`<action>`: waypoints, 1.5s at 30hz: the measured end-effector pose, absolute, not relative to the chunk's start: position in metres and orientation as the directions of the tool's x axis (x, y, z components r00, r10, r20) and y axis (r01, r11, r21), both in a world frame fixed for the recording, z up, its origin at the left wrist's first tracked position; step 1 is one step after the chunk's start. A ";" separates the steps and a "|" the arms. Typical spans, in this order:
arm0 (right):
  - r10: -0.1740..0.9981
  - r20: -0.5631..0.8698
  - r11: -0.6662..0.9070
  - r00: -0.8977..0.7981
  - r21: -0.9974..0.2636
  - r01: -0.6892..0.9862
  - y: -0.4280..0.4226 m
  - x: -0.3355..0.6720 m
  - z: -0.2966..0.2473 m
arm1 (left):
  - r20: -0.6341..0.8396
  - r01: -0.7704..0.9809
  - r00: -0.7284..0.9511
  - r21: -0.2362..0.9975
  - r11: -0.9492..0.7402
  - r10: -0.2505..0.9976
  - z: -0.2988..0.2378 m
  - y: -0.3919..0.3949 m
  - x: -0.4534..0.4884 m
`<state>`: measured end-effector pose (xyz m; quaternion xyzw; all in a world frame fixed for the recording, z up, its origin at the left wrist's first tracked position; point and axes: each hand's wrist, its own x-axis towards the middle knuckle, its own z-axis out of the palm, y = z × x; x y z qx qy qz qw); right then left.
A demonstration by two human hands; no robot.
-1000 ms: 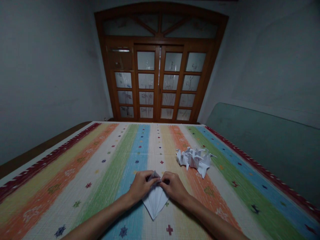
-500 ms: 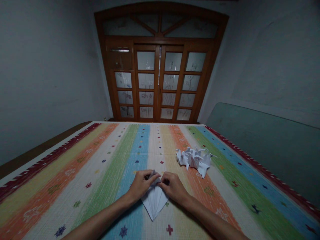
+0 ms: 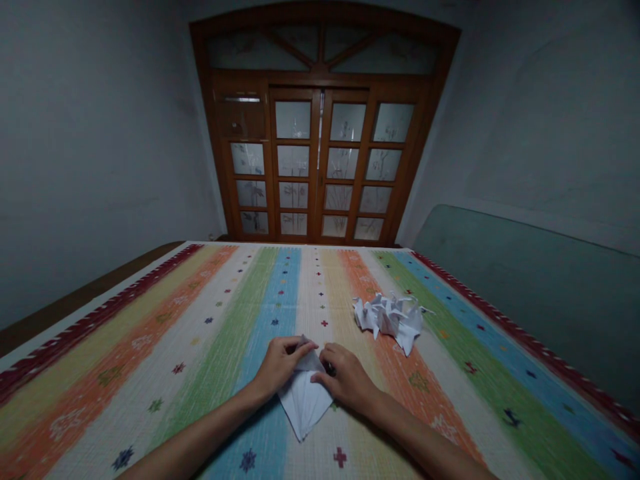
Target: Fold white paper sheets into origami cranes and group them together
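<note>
A white folded paper lies low in front of me, kite-shaped, creased down its middle, its lower point toward me. My left hand pinches the upper left of the paper between thumb and fingers, and a narrow tip of it sticks up past them. At the right edge, my right hand has its thumb on the paper's face and its curled fingers by the upper corner. The fingers partly hide the paper's upper flap.
To the right and farther off sits a cluster of several white folded paper cranes. A striped, patterned tablecloth covers the table. Beyond stand wooden glass-paned doors, with a pale green panel at the right.
The right thumb has moved down and left onto the paper's face, apart from the fingers. The paper has shifted slightly left with the left hand. The cranes stay put.
</note>
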<state>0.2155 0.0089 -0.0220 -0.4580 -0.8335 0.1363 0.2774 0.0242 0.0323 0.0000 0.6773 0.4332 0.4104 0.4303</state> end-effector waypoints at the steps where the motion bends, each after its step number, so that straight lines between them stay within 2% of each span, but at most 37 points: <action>1: 0.841 0.335 0.541 -0.426 -0.479 0.691 0.009 0.215 -0.022 | 0.174 0.228 0.303 0.941 -0.248 0.937 0.000 0.032 0.024; 6: 0.846 0.335 0.532 -0.414 -0.490 0.691 0.008 0.216 -0.022 | 0.120 0.234 0.451 0.941 -0.246 0.885 0.003 0.030 0.011; 9: 0.854 0.337 0.519 -0.396 -0.511 0.685 0.009 0.218 -0.022 | 0.144 0.216 0.518 0.932 -0.291 0.843 0.006 0.030 -0.003; 13: 0.864 0.346 0.501 -0.365 -0.520 0.692 0.011 0.220 -0.021 | 0.244 0.371 0.517 0.800 -0.472 0.821 0.009 0.031 -0.015; 16: 0.856 0.366 0.513 -0.365 -0.518 0.685 0.011 0.222 -0.019 | 0.273 0.436 0.518 0.731 -0.525 0.811 0.008 0.031 -0.016; 26: 0.762 0.429 0.648 -0.485 -0.494 0.580 0.008 0.236 -0.016 | 0.337 0.419 0.641 0.598 -0.683 0.689 0.005 0.030 -0.021; 34: 0.709 0.420 0.704 -0.567 -0.369 0.607 0.000 0.239 -0.008 | 0.383 0.353 0.749 0.460 -0.815 0.541 0.016 0.022 -0.026; 39: 0.646 0.471 0.754 -0.601 -0.269 0.599 -0.002 0.238 -0.011 | 0.299 0.382 0.791 0.439 -0.813 0.533 0.014 0.021 -0.030; 45: 0.611 0.486 0.789 -0.624 -0.317 0.526 -0.003 0.239 -0.012 | 0.129 0.417 0.857 0.393 -0.819 0.498 0.016 0.021 -0.028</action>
